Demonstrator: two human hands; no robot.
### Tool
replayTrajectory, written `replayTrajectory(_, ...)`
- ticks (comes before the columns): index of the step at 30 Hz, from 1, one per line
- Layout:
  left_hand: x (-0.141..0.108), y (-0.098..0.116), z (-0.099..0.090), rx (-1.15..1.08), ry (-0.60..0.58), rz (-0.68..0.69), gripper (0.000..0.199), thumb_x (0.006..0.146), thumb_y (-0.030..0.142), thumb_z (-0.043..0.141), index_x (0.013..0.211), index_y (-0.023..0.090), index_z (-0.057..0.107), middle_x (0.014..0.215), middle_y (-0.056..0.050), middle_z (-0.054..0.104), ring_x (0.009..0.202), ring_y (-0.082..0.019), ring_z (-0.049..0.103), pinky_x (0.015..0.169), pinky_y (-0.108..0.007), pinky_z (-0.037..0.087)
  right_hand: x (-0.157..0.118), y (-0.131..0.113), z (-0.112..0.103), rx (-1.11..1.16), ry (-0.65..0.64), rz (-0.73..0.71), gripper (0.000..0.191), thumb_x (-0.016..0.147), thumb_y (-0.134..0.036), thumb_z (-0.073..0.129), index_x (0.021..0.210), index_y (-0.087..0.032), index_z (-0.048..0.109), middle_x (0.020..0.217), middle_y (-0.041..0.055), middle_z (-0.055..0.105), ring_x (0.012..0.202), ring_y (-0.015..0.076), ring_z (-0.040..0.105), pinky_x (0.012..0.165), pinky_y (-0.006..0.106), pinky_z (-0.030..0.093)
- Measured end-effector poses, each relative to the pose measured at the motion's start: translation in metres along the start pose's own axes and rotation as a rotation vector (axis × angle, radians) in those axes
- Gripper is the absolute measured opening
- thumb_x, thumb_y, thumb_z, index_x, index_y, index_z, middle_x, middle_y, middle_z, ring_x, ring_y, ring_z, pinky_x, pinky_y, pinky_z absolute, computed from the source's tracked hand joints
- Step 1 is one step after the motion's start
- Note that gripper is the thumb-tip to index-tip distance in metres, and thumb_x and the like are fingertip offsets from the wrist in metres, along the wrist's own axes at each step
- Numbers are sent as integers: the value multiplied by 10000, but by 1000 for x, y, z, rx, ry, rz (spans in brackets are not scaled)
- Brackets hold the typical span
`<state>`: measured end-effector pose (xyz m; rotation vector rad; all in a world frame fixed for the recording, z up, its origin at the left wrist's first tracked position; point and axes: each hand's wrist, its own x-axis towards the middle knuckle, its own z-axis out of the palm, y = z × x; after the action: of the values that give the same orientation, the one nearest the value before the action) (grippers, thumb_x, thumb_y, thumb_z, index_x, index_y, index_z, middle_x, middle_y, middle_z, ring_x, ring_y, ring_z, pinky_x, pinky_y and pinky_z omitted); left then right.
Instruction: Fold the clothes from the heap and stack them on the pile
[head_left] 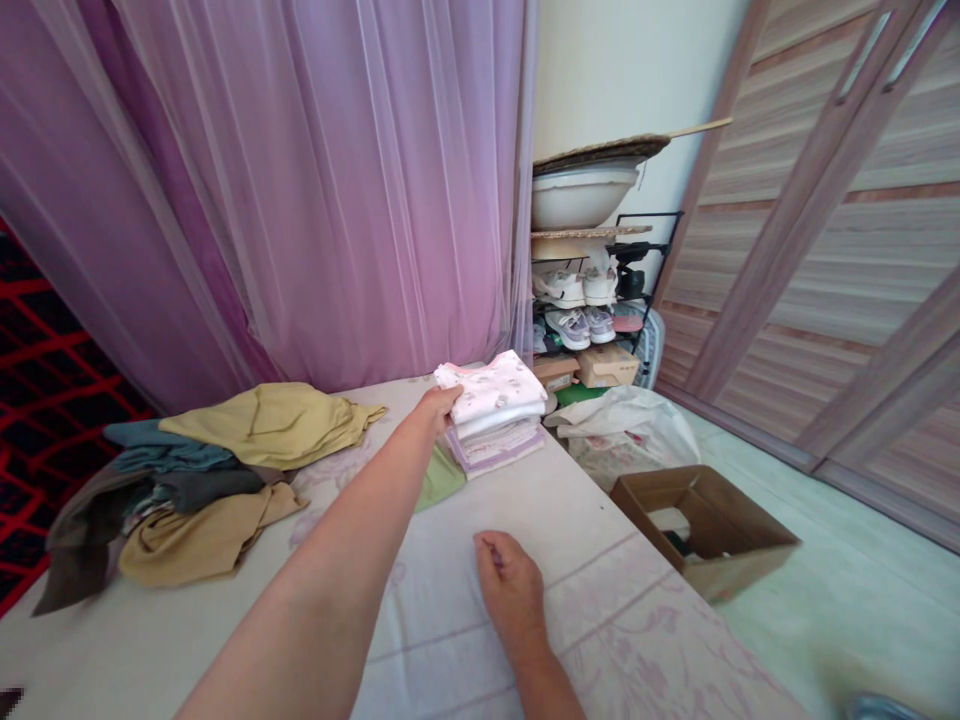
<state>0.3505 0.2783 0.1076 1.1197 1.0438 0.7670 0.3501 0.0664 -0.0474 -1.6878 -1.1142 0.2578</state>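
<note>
Stretched forward, my left hand grips the near-left edge of a folded white and pink printed shirt, thumb on top and the other fingers hidden. That shirt lies on a stack of folded clothes in white and lilac. A green folded cloth lies flat against the left side of the stack. My right hand rests on the bed sheet nearer to me, curled into a loose fist with nothing visible in it.
Loose clothes lie at the left, among them a yellow garment and a tan one. Purple curtains hang behind the bed. Beyond its right edge are an open cardboard box, a plastic bag, a shoe rack and a wardrobe.
</note>
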Motion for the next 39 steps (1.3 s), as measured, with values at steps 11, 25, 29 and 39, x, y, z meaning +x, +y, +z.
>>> replayTrajectory(11, -15, 16, -7, 700, 180, 518, 561, 742, 223, 682, 1275, 239, 509, 1530, -88, 267, 1429, -288, 122, 1133, -456, 179, 1, -8, -2, -63, -36, 6, 285, 852, -297, 408, 824, -202, 674, 808, 39, 693, 714, 153, 633, 682, 236, 461)
replayTrajectory(25, 6, -6, 32, 1034, -196, 533, 368, 774, 397, 649, 1129, 301, 632, 1446, -69, 430, 1399, -352, 201, 1049, -629, -111, -1, -5, -1, 17, -19, 38, 281, 859, -300, 414, 820, -192, 671, 793, 43, 682, 711, 153, 629, 656, 225, 470)
replayTrajectory(29, -11, 1, 15, 954, -196, 774, 311, 823, 340, 594, 1121, 265, 639, 1419, -73, 466, 1360, -273, 320, 1127, -513, -12, 0, -4, 0, 21, -14, 17, 288, 856, -305, 416, 818, -193, 679, 792, 43, 690, 708, 150, 630, 655, 221, 472)
replayTrajectory(39, -134, -135, -172, 1291, 122, 586, 498, 881, 341, 380, 1320, 142, 503, 1424, -115, 452, 1343, -243, 367, 1123, -438, 252, 4, -1, 1, -64, 3, -10, 315, 838, -348, 417, 818, -214, 701, 779, 29, 708, 690, 152, 627, 664, 231, 451)
